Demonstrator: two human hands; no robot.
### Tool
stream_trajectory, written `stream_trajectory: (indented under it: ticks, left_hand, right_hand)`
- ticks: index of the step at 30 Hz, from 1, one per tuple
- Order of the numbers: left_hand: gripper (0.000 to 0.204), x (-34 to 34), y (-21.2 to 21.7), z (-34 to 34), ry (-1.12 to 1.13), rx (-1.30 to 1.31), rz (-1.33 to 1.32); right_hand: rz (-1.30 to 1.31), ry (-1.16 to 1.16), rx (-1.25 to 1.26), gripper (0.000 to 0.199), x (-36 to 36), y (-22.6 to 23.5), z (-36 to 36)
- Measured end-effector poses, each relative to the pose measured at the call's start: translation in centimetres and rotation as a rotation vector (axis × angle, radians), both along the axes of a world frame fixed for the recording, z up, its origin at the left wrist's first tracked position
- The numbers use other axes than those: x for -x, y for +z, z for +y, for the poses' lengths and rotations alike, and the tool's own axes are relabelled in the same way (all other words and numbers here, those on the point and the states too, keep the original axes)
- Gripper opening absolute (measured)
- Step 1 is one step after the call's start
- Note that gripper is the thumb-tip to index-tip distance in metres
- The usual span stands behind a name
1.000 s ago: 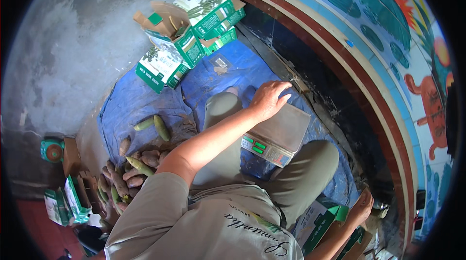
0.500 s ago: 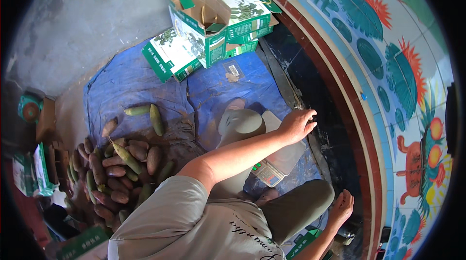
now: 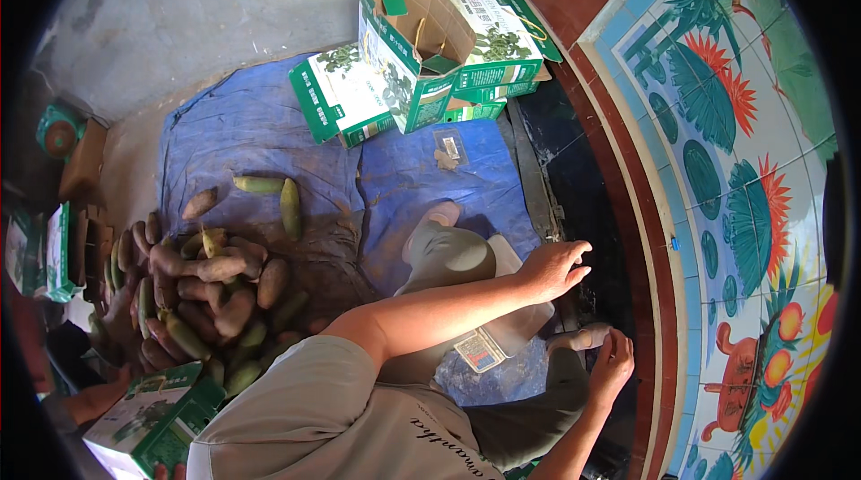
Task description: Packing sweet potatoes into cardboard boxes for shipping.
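Grey concrete floor (image 3: 224,5), painted tile wall (image 3: 744,148)

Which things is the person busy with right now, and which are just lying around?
Busy with: left hand, spread open past the grey scale; right hand close beside it.
Lying about: pile of tubers, open green cartons, small clear packet, blue tarp.

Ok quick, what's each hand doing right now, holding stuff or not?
Left hand: open, fingers spread, holding nothing, over the dark strip beside the blue tarp.
Right hand: curled by the person's foot; cannot tell if it holds anything.
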State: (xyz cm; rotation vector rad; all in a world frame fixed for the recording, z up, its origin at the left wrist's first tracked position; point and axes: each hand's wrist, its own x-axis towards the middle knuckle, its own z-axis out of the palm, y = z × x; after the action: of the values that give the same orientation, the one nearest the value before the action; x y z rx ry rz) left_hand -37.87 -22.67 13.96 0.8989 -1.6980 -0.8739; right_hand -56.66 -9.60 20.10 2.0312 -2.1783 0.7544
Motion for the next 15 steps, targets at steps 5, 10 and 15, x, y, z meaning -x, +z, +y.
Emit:
stream_trajectory:
  ticks: [5,10,15]
  left_hand:
    - [0.038,0.5,-0.2,0.1,-0.009,0.028,-0.043]
    - [0.039,-1.0,0.8,-0.1,-0.002,0.063,-0.021]
    - [0.037,-6.7,4.5,-3.7,0.127,0.142,-0.025]
  right_hand:
    - [-0.016,0.084,0.016,0.013,2.0,-4.1,-3.3]
    - [-0.083,0.083,-0.015,0.013,3.1,-6.9,-4.8]
    - [-0.174,0.035,-0.077,0.013,5.0,-7.8,-4.3]
